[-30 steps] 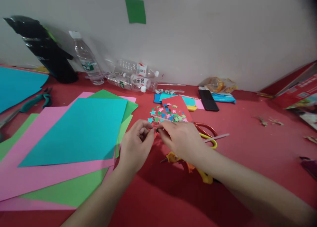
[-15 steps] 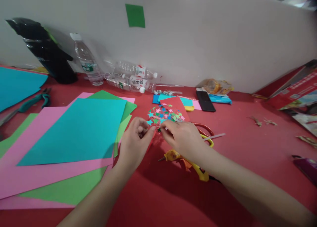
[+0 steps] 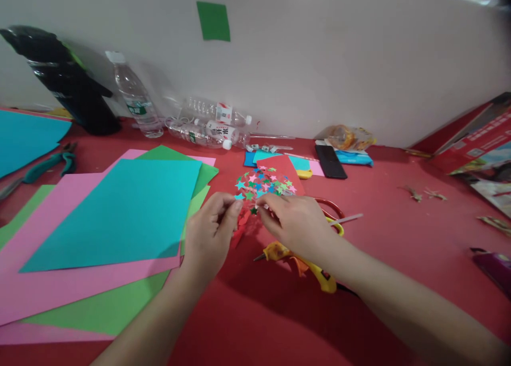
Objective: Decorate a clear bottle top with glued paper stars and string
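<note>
My left hand [image 3: 207, 230] is closed, thumb pressed against the curled index finger; anything in that pinch is too small to make out. Opposite it, my right hand [image 3: 297, 222] has its thumb and fingertips together, and what they hold is hidden. A dark green star [image 3: 254, 211] shows just below the right fingertips. Right behind both hands lies a cluster of small coloured paper stars [image 3: 263, 184]. Red paper scraps [image 3: 240, 225] are beside the left thumb. Under the right forearm sits a yellow glue gun [image 3: 277, 250], its nozzle pointing left.
Stacked coloured sheets [image 3: 120, 211] cover the left side, with teal-handled pliers [image 3: 43, 168] beyond. Bottles [image 3: 138, 102] and a black flask [image 3: 74, 89] stand along the wall. Scissors handles [image 3: 331, 209], a white stick [image 3: 351, 218] and a black phone [image 3: 331, 161] are to the right.
My left hand has drawn slightly left, away from the right hand, and more of the red scraps shows. My right hand has hardly moved. The view has shifted a little.
</note>
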`<action>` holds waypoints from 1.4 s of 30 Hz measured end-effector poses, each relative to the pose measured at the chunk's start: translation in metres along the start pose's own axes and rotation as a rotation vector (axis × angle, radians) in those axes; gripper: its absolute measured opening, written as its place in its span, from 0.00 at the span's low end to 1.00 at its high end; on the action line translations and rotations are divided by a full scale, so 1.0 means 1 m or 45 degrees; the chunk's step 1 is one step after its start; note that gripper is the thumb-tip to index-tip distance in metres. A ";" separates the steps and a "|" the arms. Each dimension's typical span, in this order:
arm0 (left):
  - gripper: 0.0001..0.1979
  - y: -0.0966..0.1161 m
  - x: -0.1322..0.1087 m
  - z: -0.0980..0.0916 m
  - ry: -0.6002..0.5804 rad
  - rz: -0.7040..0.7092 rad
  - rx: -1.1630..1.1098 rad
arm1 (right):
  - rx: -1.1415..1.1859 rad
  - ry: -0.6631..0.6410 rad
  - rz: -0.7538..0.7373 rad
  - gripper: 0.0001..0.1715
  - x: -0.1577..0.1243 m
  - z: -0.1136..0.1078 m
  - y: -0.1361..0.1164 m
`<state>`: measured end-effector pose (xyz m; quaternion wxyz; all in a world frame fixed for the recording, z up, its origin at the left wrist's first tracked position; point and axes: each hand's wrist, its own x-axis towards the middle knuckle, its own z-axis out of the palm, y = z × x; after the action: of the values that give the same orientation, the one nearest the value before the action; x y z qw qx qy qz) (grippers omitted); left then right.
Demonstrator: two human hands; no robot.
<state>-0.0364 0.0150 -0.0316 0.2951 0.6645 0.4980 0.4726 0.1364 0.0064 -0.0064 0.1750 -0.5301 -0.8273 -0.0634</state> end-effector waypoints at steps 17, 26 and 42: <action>0.16 -0.012 0.009 0.004 0.010 -0.158 -0.040 | -0.107 0.385 -0.374 0.11 -0.013 -0.005 -0.001; 0.14 -0.016 0.012 0.010 0.038 -0.316 -0.282 | -0.306 0.430 -0.404 0.05 -0.008 0.017 0.000; 0.13 -0.014 0.013 0.009 0.020 -0.311 -0.307 | -0.345 0.483 -0.463 0.07 -0.006 0.025 0.005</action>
<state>-0.0327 0.0324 -0.0429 0.4239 0.5552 0.5170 0.4948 0.1372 0.0106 -0.0323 0.2398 -0.3705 -0.8452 -0.3015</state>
